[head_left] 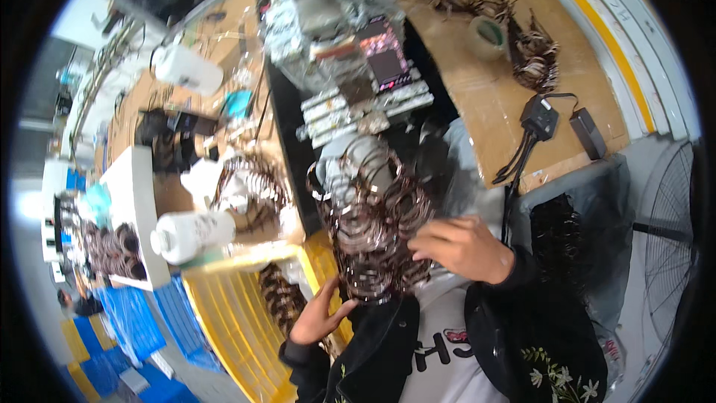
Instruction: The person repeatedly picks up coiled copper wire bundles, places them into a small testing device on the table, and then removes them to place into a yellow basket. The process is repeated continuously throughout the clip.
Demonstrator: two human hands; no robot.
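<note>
Hoops (373,235) of glossy brown lie heaped between the left hand (322,319), fingers spread and seemingly empty, and right hand (466,250), fingers curled, hold unclear; similar loops (282,298) in the yellow crate (224,313) suggest part-done work.

Hoops (365,227) lie heaped mid-view. The left hand (316,321), thumb and fingers parted, sits at their seven o'clock; the right hand (466,250), fingers bent, meets them at three. A crate (224,306) is at eight, a bottle (198,236) at nine, a screen (386,61) at twelve, an adapter (538,116) at two, a fan (667,231) farther at three.
</note>
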